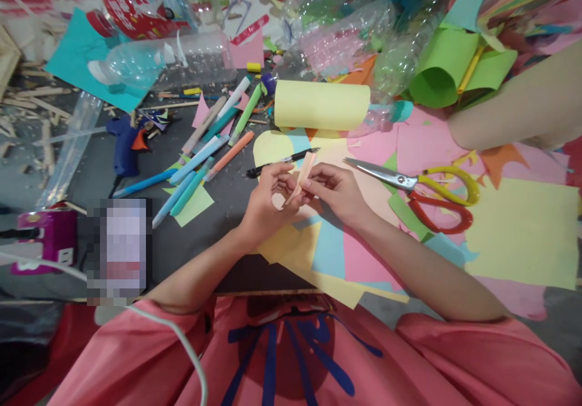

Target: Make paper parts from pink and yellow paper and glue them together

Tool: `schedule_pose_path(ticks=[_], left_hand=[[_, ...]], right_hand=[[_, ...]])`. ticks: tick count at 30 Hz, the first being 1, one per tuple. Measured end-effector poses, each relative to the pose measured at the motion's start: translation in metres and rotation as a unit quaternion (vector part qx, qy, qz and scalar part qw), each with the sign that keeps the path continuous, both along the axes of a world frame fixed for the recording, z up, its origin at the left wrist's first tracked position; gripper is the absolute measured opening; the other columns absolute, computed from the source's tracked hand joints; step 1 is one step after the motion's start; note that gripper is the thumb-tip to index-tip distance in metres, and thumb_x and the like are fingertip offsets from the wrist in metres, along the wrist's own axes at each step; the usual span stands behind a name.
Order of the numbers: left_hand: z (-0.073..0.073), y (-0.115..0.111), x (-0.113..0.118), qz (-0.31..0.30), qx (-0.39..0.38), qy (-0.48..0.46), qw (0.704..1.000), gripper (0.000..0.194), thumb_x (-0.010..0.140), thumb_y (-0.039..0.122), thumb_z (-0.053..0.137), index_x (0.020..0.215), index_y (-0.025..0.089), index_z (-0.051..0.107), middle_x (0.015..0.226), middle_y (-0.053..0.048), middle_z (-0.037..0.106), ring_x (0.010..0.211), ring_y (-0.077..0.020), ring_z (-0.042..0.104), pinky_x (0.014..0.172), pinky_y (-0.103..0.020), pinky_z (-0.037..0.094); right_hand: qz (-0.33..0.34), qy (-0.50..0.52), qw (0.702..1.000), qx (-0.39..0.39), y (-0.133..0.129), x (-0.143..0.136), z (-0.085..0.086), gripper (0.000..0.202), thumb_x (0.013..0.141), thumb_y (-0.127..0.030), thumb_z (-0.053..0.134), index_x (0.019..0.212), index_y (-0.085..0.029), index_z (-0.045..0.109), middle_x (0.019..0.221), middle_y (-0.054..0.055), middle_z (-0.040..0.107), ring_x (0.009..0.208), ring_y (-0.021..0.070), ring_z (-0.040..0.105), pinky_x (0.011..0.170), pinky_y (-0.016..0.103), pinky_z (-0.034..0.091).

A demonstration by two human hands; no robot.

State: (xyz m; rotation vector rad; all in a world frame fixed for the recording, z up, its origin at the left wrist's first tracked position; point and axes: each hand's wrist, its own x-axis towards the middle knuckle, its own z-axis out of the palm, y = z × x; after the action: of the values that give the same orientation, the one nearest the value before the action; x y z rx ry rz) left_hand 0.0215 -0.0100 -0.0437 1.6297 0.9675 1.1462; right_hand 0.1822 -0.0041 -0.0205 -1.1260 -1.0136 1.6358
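Observation:
Both hands meet over the coloured sheets at the middle. A small folded strip of peach paper (306, 168) is pinched between the fingers of my left hand (273, 199) and my right hand (335, 191). Just behind them a black pen (277, 162) lies on the paper. To the right of my right hand are scissors (409, 182) with one yellow and one red handle, their blades slightly apart. A pale yellow paper roll (322, 104) lies farther back.
Markers (195, 157), a blue glue gun (125, 142) and a phone (125, 245) are at the left. Plastic bottles (173, 60) line the back. Another person's arm (518, 103) reaches in from the right, near a green paper roll (441, 69).

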Motion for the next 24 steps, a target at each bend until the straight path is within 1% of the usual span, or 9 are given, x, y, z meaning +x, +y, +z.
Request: schedule_pose_path(ticks=[4,10,14,19,21,24], left_hand=[[0.003,-0.001,-0.002,-0.006,0.004,0.002,1.0,0.039,0.085,0.019,0.065,0.116,0.025,0.043,0.084,0.003,0.059,0.074,-0.0097,0.064,0.067,-0.022,0.05],[0.005,0.0,-0.004,0.001,-0.023,-0.006,1.0,0.04,0.083,0.018,0.065,0.115,0.025,0.043,0.083,0.004,0.061,0.076,-0.0099,0.065,0.07,-0.022,0.051],[0.01,0.003,-0.006,-0.015,-0.061,-0.027,0.998,0.041,0.08,0.018,0.067,0.114,0.024,0.044,0.081,0.004,0.061,0.07,-0.0091,0.063,0.064,-0.02,0.05],[0.015,0.007,-0.009,-0.05,-0.115,-0.041,0.991,0.042,0.078,0.026,0.071,0.111,0.025,0.044,0.08,0.004,0.061,0.068,-0.0096,0.063,0.061,-0.021,0.049],[0.015,0.007,-0.009,-0.046,-0.108,-0.034,0.993,0.04,0.078,0.027,0.071,0.11,0.024,0.046,0.08,0.004,0.061,0.07,-0.0098,0.062,0.063,-0.021,0.049],[0.013,0.008,-0.009,-0.022,-0.059,-0.008,0.998,0.034,0.077,0.022,0.069,0.106,0.023,0.051,0.08,0.003,0.061,0.07,-0.0105,0.061,0.065,-0.022,0.049]], right_hand=[[0.007,0.003,1.0,0.003,0.0,0.001,0.0,0.039,0.067,-0.053,0.083,0.072,-0.018,0.065,0.064,0.0,0.069,0.054,0.0112,0.063,0.055,0.026,0.056],[0.029,0.0,1.0,-0.001,0.002,0.003,0.003,0.039,0.068,-0.053,0.082,0.075,-0.018,0.067,0.068,0.001,0.071,0.056,0.0112,0.063,0.055,0.026,0.055],[0.042,-0.006,0.999,-0.013,0.004,0.006,0.003,0.041,0.063,-0.053,0.085,0.073,-0.017,0.067,0.066,0.001,0.071,0.055,0.0117,0.063,0.054,0.026,0.055],[0.044,0.009,0.999,-0.003,0.003,0.006,0.002,0.039,0.062,-0.051,0.086,0.071,-0.018,0.067,0.063,0.0,0.071,0.053,0.0117,0.064,0.052,0.026,0.055],[0.039,0.007,0.999,0.005,0.003,0.006,0.003,0.038,0.064,-0.051,0.086,0.072,-0.018,0.067,0.063,-0.001,0.07,0.053,0.0114,0.064,0.052,0.026,0.056],[0.025,-0.008,1.0,0.018,0.003,0.006,0.003,0.037,0.066,-0.05,0.084,0.073,-0.019,0.066,0.066,-0.001,0.071,0.054,0.0113,0.064,0.055,0.027,0.057]])
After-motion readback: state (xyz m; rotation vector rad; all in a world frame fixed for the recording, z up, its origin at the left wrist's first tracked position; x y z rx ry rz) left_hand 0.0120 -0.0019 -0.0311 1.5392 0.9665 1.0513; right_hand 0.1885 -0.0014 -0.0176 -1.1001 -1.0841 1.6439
